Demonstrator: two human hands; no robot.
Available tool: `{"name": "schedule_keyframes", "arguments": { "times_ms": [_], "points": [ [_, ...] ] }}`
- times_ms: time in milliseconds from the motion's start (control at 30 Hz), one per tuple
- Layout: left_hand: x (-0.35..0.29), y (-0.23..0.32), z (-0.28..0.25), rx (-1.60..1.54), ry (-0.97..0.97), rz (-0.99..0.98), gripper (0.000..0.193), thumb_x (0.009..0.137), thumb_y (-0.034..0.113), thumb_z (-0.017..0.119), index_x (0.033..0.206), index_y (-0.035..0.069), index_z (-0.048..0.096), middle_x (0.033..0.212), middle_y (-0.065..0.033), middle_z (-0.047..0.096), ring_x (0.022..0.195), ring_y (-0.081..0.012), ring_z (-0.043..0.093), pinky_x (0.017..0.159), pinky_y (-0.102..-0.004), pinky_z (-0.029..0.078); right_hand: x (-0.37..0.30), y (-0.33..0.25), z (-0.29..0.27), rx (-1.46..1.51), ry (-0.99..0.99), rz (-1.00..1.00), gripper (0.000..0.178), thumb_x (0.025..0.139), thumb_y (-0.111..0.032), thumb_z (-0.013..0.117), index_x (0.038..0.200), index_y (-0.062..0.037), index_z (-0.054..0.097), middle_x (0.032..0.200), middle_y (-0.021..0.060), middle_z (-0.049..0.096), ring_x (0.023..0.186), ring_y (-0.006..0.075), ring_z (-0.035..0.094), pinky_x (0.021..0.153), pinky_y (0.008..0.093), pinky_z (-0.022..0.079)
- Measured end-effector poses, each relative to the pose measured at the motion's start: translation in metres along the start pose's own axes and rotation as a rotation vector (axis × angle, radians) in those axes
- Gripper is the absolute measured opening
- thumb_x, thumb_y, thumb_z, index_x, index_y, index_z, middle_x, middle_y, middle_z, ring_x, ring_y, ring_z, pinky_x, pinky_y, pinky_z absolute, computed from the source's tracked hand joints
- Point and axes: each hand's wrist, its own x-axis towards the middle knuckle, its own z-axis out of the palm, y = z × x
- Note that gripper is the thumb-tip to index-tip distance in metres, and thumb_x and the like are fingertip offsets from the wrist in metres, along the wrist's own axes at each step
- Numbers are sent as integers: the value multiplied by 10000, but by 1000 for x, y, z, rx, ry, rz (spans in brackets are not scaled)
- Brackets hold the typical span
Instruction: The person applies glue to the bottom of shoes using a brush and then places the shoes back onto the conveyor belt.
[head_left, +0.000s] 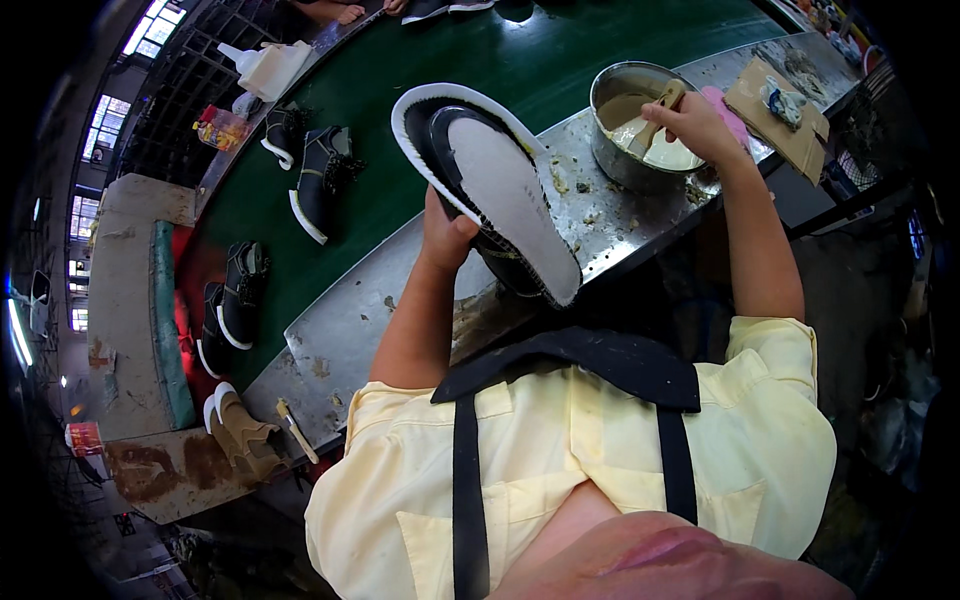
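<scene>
My left hand (447,238) grips a black shoe (500,180) from below and behind, fingers mostly hidden. Its pale grey underside faces up, ringed by dark stitching, and a white rim curves round the toe. To the right, my right hand (703,128) is closed on the wooden handle of a flat brush (668,98). The brush's lower end dips into a round metal pot (622,168) of white, creamy liquid (675,155). Dried pale residue coats the pot's inner wall. Shoe and pot are apart.
A metal ledge (385,300) with dried smears borders a green belt (375,150) carrying several dark shoes (318,180). Tan boots (242,440) and another brush (297,430) are at lower left. Cardboard (770,115) lies right of the pot. Another person's hands (350,13) show at the far edge.
</scene>
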Motion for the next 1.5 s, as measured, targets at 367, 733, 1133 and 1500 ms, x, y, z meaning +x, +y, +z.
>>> {"name": "schedule_keyframes", "arguments": {
  "times_ms": [367, 733, 1133, 1500],
  "points": [
    [6, -10, -4, 4, -28, -12, 1137, 558, 698, 751, 1331, -37, 357, 1250, -143, 518, 1136, -249, 532, 965, -386, 424, -14, 19, -32, 604, 327, 76, 307, 868, -333, 648, 955, -41, 688, 729, -8, 618, 654, 58, 565, 574, 188, 434],
    [9, -17, -5, -23, -160, -25, 1114, 561, 617, 800, 1341, -34, 342, 1236, -130, 527, 1118, -229, 537, 947, -365, 432, -40, -46, -22, 1047, 324, -230, 263, 899, -239, 623, 996, 2, 663, 845, 53, 660, 700, 109, 620, 595, 206, 490],
    [8, -19, -8, 14, -158, -57, 1088, 535, 619, 813, 1305, -21, 387, 1182, -104, 555, 1064, -195, 553, 932, -339, 435, -77, -118, 48, 486, 154, -529, 217, 908, -247, 615, 934, -45, 692, 815, 54, 668, 683, 105, 637, 590, 220, 504],
    [7, -14, -2, -3, -207, -43, 1123, 518, 605, 827, 1314, -40, 368, 1193, -125, 552, 1074, -212, 558, 938, -352, 437, -93, -124, 34, 382, 8, -734, 184, 893, -202, 640, 894, -19, 669, 792, 54, 659, 667, 100, 633, 575, 204, 514]
  ]
}}
